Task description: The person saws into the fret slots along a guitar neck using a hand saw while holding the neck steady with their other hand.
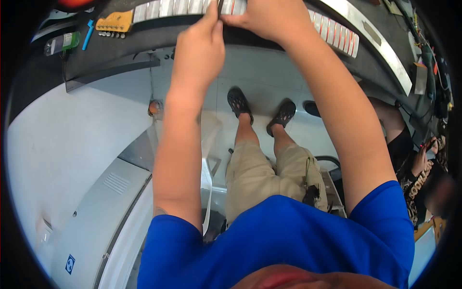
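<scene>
A guitar neck [166, 8] lies across the bench, its fretboard covered in pale strips between the frets. Its yellowish-orange headstock [114, 22] with metal tuners points left. My left hand [198, 53] is over the middle of the neck, fingers closed around a thin dark tool [220, 7]. From the other side my right hand [272, 19] reaches the same spot, its thumb against the tool; its other fingers are cut off by the top edge. What kind of tool it is, I cannot make out.
A blue peg-winder-like tool [88, 34] and a green-and-clear packet [62, 44] lie left of the headstock. A long metal straightedge-like bar [378, 41] curves along the right. Assorted tools [427, 67] crowd the bench's right end. Another person's hand [421, 159] shows at far right.
</scene>
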The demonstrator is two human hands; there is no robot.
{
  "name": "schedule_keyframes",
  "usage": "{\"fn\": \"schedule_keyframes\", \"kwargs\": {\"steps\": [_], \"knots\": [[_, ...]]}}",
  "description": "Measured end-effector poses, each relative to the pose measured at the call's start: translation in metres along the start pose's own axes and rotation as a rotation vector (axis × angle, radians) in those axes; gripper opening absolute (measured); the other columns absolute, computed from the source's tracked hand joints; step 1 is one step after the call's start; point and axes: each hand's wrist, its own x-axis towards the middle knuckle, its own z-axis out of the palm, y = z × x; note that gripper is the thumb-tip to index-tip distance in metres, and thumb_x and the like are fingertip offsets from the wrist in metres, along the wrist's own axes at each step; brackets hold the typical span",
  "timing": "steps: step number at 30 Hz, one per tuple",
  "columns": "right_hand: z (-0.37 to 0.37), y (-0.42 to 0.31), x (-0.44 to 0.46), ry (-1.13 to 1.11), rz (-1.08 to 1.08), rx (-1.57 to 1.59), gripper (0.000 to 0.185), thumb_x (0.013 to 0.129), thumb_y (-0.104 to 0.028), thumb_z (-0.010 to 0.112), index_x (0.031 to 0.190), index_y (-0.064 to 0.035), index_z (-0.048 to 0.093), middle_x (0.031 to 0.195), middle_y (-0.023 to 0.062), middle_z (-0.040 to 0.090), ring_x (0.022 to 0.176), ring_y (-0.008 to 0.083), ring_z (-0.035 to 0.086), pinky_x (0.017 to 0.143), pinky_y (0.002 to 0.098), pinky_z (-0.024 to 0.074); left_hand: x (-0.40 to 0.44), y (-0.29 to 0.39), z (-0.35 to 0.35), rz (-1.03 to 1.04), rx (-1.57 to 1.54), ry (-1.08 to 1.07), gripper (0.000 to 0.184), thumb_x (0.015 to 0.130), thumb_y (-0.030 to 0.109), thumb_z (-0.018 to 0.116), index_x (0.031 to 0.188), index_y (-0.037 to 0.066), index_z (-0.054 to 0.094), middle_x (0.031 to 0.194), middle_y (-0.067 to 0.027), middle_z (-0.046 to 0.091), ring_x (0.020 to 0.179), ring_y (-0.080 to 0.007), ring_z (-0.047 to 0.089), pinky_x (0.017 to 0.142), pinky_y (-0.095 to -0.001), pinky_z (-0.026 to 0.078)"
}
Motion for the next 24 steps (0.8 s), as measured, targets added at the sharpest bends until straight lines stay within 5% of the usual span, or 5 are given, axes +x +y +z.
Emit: {"fn": "schedule_keyframes", "kwargs": {"steps": [8,13,16,23,24], "knots": [[0.003,0.002,0.0,-0.009,-0.014,0.006,0.046,0.081,-0.046,0.085,0.096,-0.0023,0.076,0.097,0.0212,0.075,0.098,0.0389,0.074,0.088,0.0484,0.0596,-0.136,-0.028,0.006,-0.003,-0.007,0.072,0.054,0.108,0.004,0.056,0.161,0.006,0.052,0.066,-0.009,0.054,0.06,-0.012,0.054,0.06,-0.0306,0.049],[0.007,0.001,-0.004,0.073,-0.029,0.033,0.046,0.081,-0.046,0.083,0.092,-0.0025,0.075,0.093,0.0208,0.075,0.093,0.0395,0.074,0.086,0.0487,0.0601,-0.011,-0.019,0.008,0.076,-0.017,0.045,0.053,0.108,0.005,0.056,0.161,0.009,0.053,0.066,-0.0093,0.053,0.057,-0.013,0.052,0.059,-0.0299,0.048],[0.005,-0.001,-0.001,0.024,-0.027,0.01,0.046,0.082,-0.046,0.083,0.093,-0.0027,0.075,0.093,0.0204,0.075,0.094,0.0394,0.074,0.086,0.0487,0.06,-0.052,-0.012,-0.003,-0.001,0.049,-0.002,0.058,0.103,0.001,0.062,0.16,0.006,0.053,0.084,-0.0284,0.067,0.063,-0.0436,0.067,0.063,-0.0405,0.055],[0.002,0.0,-0.001,0.016,-0.024,0.029,0.046,0.081,-0.046,0.082,0.093,-0.0026,0.075,0.092,0.0204,0.075,0.095,0.0394,0.074,0.087,0.049,0.0599,-0.088,-0.007,-0.003,-0.145,-0.042,-0.023,0.055,0.104,0.003,0.062,0.158,0.004,0.053,0.086,-0.0285,0.068,0.066,-0.0422,0.068,0.068,-0.0397,0.056],[0.001,0.0,0.002,0.029,-0.019,0.037,0.046,0.081,-0.046,0.082,0.093,-0.0027,0.075,0.092,0.0204,0.075,0.095,0.0394,0.074,0.087,0.049,0.0599,-0.051,-0.014,0.003,-0.025,-0.035,0.021,0.053,0.107,0.006,0.059,0.159,0.007,0.054,0.076,-0.0169,0.061,0.062,-0.0264,0.059,0.063,-0.0339,0.051]]}}
